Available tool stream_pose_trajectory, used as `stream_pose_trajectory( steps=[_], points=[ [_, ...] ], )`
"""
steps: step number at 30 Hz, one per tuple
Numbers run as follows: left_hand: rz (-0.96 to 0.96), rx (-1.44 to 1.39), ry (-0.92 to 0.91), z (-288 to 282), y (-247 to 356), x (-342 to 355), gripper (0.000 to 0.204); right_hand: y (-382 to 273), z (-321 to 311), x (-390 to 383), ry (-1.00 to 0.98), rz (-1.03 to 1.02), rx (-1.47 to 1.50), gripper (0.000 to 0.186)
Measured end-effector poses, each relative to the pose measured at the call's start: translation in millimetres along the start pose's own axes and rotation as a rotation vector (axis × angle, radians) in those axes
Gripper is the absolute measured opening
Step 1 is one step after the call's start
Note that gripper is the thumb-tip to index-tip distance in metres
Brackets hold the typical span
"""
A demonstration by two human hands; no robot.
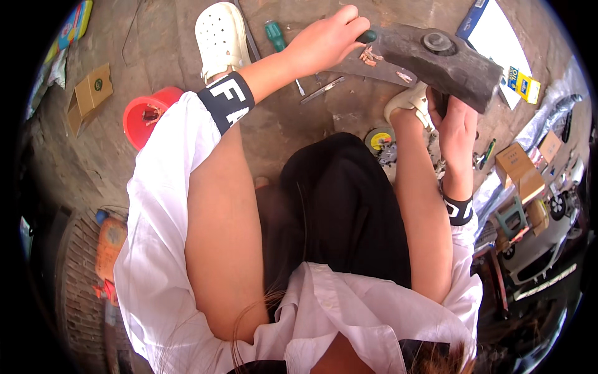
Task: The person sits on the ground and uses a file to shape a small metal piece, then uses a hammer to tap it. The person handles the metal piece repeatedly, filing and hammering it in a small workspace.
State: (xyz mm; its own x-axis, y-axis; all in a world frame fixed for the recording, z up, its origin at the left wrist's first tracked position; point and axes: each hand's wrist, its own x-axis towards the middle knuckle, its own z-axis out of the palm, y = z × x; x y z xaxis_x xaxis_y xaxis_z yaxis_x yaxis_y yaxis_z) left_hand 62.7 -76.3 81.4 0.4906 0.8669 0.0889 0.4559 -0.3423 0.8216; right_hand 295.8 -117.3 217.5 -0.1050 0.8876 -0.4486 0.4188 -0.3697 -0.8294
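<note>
My right hand [458, 128] is closed round the handle of a heavy sledgehammer. The dark, worn hammer head [445, 65] is raised close to the camera and hides part of the ground. My left hand [330, 40] pinches a small dark green rounded thing [367, 37] beside the hammer head; its other end is hidden by the fingers. Below it, several reddish-brown fragments [370, 56] lie on a flat grey metal piece [386, 71]. A green-handled screwdriver [274, 35] and a slim silver tool [322, 90] lie by my left forearm.
A red bucket [131, 121] holding some fragments stands left, near an open cardboard box [92, 93]. A yellow-centred disc [379, 138] lies between my legs. To the right are a yellow-and-blue box [523, 85], cardboard boxes [520, 165] and a green pen-like thing [488, 153].
</note>
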Motion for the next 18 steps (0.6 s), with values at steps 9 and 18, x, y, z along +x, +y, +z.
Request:
stream_pose_trajectory(
  steps=[9,18],
  points=[
    [0.039,-0.074,0.233,-3.8,-9.3,-1.2,0.023,2.3,4.4,10.5,0.112,0.208,0.043,0.057],
    [-0.473,-0.771,0.401,-8.3,-51.6,-2.6,0.012,20.7,-2.3,7.6,0.179,0.262,-0.032,0.057]
  ],
)
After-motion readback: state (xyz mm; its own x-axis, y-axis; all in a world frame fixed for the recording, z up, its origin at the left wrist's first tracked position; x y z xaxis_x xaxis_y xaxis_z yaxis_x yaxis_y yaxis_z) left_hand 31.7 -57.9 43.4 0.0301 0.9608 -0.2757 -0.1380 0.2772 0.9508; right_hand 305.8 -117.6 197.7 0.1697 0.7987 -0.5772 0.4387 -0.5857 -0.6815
